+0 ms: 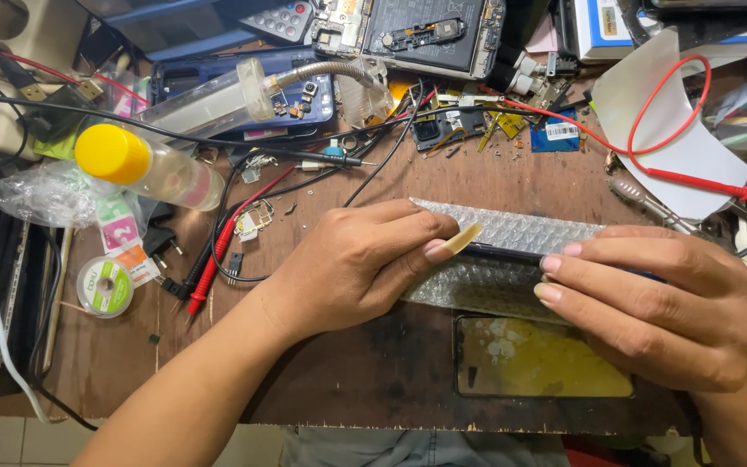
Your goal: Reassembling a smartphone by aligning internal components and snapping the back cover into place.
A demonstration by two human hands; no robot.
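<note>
Two bare hands are in view, the left hand and the right hand; between them lies one sheet of clear bubble wrap around one thin dark flat slab, and one long pale thumbnail juts from the left hand. On the brown wooden bench there is one clear plastic bottle with a yellow cap; one small round spool of solder wire; one yellowed glass panel with a black rim; one opened phone body with its circuit boards bare; one white curved sheet; one crumpled clear plastic bag.

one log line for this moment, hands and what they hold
left hand: pinches thin dark panel edge | right hand: steadies panel | under: bubble wrap | surface: wooden bench | nearby: yellow-capped bottle
</note>
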